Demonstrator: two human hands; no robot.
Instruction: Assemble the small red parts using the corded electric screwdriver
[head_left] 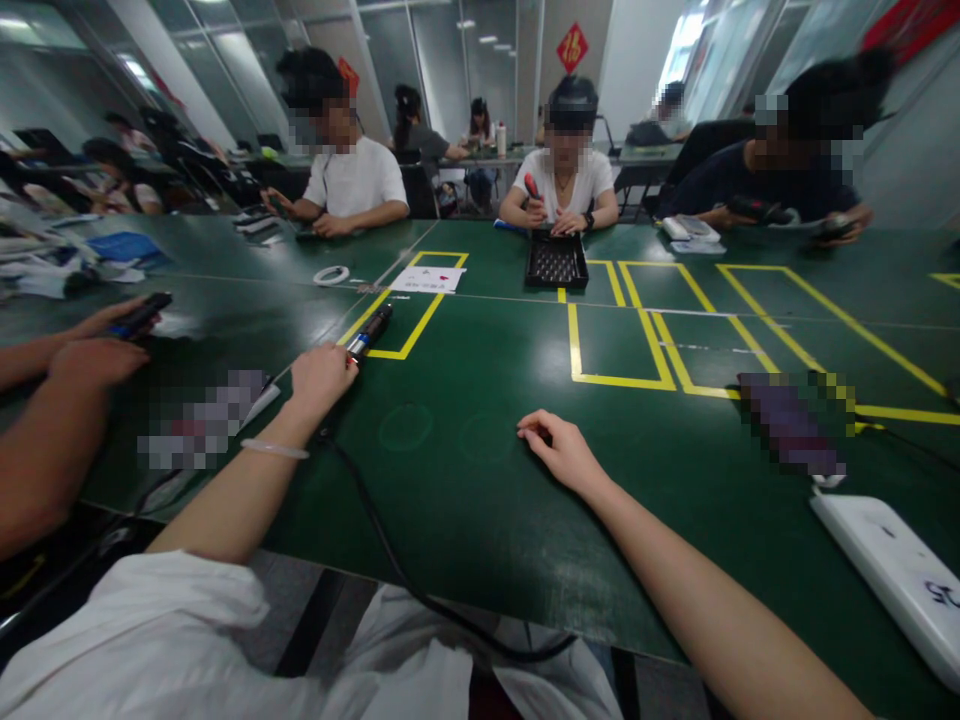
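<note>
My left hand (321, 380) is closed around a black cylindrical tool (369, 333) with a silver and blue band, its far end pointing forward over a yellow-taped rectangle. What kind of tool it is, I cannot make out. A black cable (379, 530) runs from just behind this hand down across the table edge to the lap. My right hand (561, 448) rests on the green table (465, 520), fingers loosely curled in, with nothing visible in them. Beyond the tool lies a white paper label (429, 279).
A black tray (556, 262) sits before a person opposite, who holds a red-handled tool (532, 188). To the right are a pixelated phone-like object (791, 425) and a white power bank-like block (889, 570). At left, another person's hands grip a dark device (141, 315).
</note>
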